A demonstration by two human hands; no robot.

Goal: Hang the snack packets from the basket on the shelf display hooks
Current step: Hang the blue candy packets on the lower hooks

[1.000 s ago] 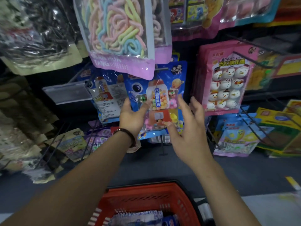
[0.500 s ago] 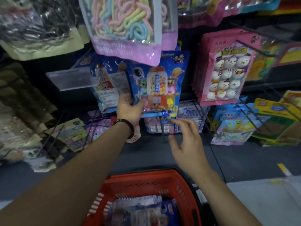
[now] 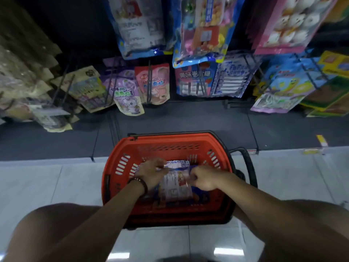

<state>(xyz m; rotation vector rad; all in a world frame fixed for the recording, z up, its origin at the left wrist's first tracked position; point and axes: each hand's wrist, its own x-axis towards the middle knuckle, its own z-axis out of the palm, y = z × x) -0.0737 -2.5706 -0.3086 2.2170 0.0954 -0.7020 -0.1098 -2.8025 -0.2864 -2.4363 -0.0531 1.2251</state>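
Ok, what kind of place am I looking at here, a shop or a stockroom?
Most likely a shop aisle in the sweets section. Rows of snack packets hang on wire display hooks, and a red shopping basket sits on the tiled floor in front of them.

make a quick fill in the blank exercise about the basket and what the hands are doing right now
1. The basket is coloured ____.
2. The basket stands on the pale tiled ____, in front of the hanging display.
3. The left hand and the right hand both grip one snack packet ____ the basket.
4. The dark bracelet sits on the ____ wrist.

Missing words: red; floor; inside; left
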